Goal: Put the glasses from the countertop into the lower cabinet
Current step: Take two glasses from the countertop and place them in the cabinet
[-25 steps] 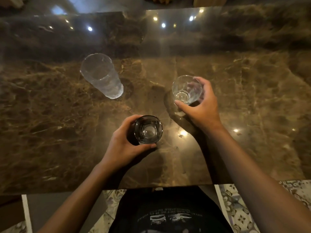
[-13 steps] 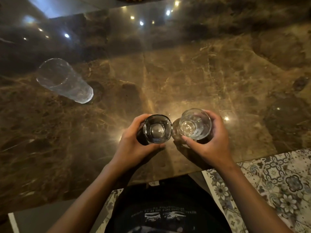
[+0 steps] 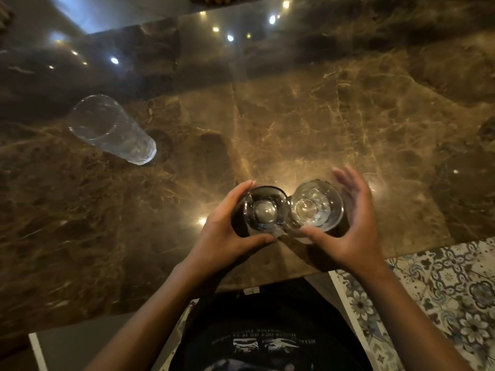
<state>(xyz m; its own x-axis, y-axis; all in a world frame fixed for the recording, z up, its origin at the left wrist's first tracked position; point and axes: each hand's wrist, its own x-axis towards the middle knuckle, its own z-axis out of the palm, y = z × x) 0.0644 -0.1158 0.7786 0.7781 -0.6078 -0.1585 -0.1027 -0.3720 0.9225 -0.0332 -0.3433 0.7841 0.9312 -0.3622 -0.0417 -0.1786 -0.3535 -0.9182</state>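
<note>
Two short glasses stand rim to rim near the front edge of the brown marble countertop (image 3: 334,116). My left hand (image 3: 222,236) is wrapped around the dark-tinted glass (image 3: 263,210), thumb in front and fingers behind. The clear glass (image 3: 316,207) stands right of it. My right hand (image 3: 359,228) cups that glass loosely: the thumb touches its near side, while the fingers are spread and lifted off its far side. A taller clear tumbler (image 3: 112,129) stands alone at the back left, out of both hands' reach.
The counter's front edge runs just below my hands, with my dark shirt (image 3: 267,330) against it. Patterned floor tiles (image 3: 450,290) show at the lower right. A grey cabinet front (image 3: 93,341) shows under the counter at the lower left. Ceiling lights reflect off the marble.
My right hand carried the clear glass left and toward me until it met the dark glass. Its fingers have now come off the glass. My left hand kept its grip.
</note>
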